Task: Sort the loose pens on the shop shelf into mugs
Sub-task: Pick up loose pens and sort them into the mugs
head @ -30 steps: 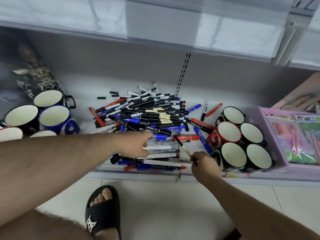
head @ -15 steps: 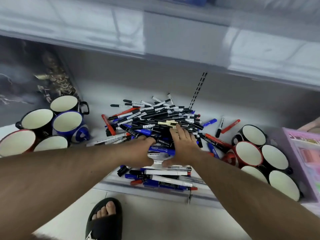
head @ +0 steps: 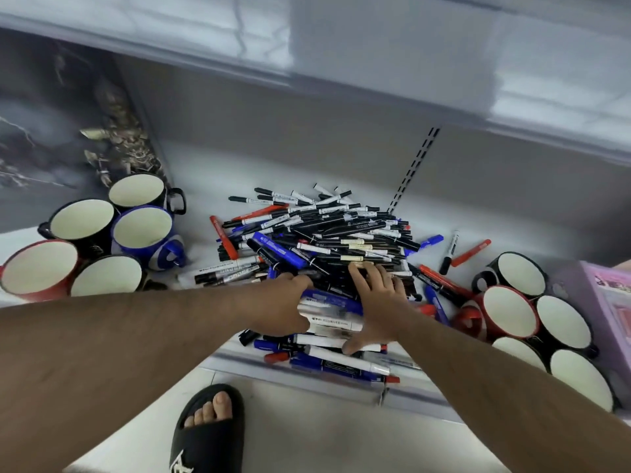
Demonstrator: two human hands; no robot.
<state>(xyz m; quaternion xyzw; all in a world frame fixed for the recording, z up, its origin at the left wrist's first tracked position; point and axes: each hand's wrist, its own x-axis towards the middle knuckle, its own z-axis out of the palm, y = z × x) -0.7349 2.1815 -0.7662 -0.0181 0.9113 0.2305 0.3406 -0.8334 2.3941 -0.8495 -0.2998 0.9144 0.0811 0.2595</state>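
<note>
A big heap of pens [head: 327, 240] (black, blue and red barrels, many with white labels) lies in the middle of the shop shelf [head: 205, 165], spilling down to its front lip at 6 o'clock. Both hands rest on the near side of the heap. The left hand [head: 290, 302] lies knuckles-up at the heap's 7 o'clock edge, its fingers bent down among the pens; whether they actually grip one is hard to tell, since the fingertips are buried. The right hand [head: 379, 302] lies just beside it toward 3 o'clock, palm down, fingers spread and fairly straight, pressing on the pens with the thumb stretched back toward the shelf lip.

At 9 o'clock from the heap stands the left group of 5 mugs [head: 141, 232]: black, blue and red outsides with cream insides. At 4 o'clock stands the right group of 6 mugs [head: 508, 310], black and red. No pens show inside any mug. 2 stray pens, 1 black-capped and 1 red, lie apart at 2 o'clock. A pink box [head: 611, 295] touches the right mugs, and a foot in a black slide sandal [head: 208, 435] stands on the floor at 6 o'clock.
</note>
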